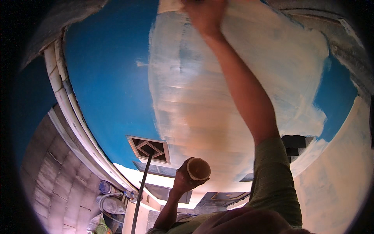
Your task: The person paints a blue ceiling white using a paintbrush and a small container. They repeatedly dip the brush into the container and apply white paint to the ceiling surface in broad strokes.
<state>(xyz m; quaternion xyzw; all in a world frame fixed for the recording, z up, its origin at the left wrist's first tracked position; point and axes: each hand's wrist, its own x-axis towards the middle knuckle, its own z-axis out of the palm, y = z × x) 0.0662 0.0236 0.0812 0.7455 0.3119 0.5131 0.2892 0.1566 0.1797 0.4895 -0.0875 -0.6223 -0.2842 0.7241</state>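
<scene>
The right arm stretches straight up and away, bare forearm long across the view, a green sleeve bunched at the upper arm. The right hand (205, 15) sits at the very top edge, partly cut off, palm pressed forward, so its fingers can't be read. The left arm is bent sharply at the elbow, forearm rising from below. The left hand (186, 180) is held at chest level, fingers curled tight in a closed grasp, wrist slightly cocked.

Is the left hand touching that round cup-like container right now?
Touching. The head view shows the left hand wrapped around the round container, fingers curled along its side with no gap; its open rim faces the camera.
</scene>
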